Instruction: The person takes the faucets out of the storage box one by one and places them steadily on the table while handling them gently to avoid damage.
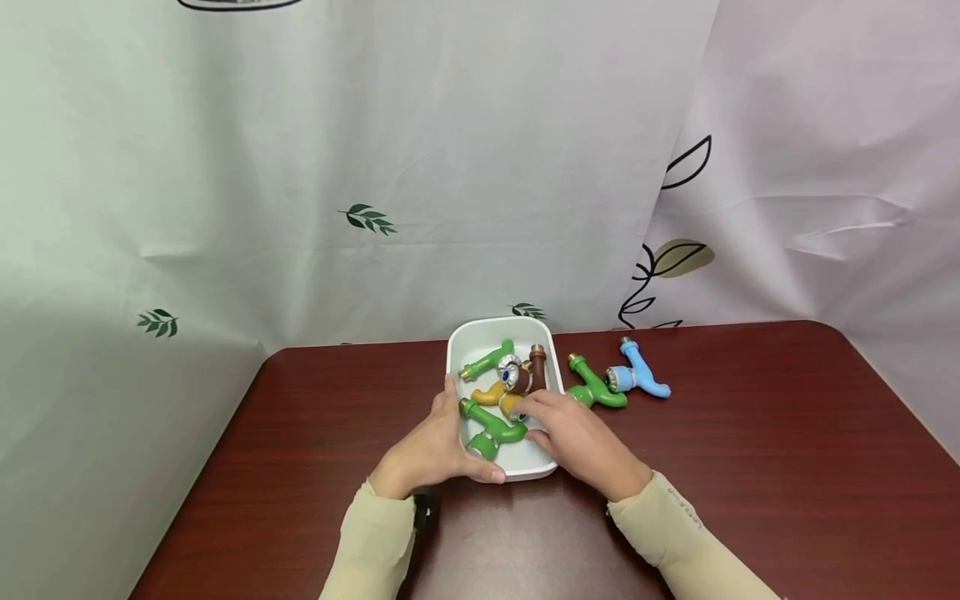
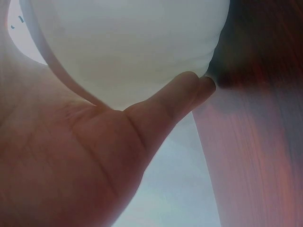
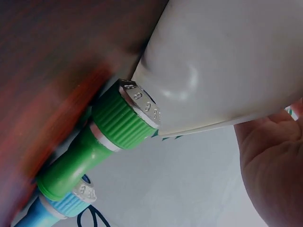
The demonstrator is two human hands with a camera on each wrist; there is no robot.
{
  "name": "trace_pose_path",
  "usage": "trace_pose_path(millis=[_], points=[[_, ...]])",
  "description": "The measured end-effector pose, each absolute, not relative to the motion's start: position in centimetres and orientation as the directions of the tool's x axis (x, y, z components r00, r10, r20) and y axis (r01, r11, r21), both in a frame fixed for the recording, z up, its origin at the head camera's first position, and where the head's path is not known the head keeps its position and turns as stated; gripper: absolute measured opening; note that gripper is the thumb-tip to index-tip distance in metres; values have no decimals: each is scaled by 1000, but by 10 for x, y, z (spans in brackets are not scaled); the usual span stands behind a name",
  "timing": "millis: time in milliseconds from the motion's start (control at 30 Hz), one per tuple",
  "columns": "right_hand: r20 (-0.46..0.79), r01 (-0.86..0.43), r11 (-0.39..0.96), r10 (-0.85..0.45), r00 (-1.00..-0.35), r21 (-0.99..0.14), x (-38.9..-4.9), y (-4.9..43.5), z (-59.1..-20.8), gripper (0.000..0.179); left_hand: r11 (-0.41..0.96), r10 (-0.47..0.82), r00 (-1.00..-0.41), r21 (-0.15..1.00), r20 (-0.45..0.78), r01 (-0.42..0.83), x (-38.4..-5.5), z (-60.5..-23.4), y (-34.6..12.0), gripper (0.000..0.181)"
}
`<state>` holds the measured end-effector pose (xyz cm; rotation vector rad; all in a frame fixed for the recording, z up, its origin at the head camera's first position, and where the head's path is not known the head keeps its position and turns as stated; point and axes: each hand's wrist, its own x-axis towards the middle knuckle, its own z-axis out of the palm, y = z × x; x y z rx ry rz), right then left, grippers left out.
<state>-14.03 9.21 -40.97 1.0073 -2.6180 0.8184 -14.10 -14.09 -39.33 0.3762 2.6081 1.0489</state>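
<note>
The right hand point(image 1: 585, 435) partly hides the yellow tap point(image 1: 489, 394); the right sleeve's point(image 1: 686, 542) lettering is illegibly small.

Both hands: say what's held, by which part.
Left hand holds the white tray by its near left corner; right hand is at the yellow tap; whether it grips cannot be told.

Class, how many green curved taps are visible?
3: a far tap and a near tap inside the white rectangular tray; a third tap right of it on the red-brown table. Others may be hidden.
</note>
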Motion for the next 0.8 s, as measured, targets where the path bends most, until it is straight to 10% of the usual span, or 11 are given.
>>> trace_pose_path(millis=[800], points=[[242,-684,635,-644,-725,-358,-144,90,-406,20,705,340,-920,701,-195,112,-141,-392,-141,156]])
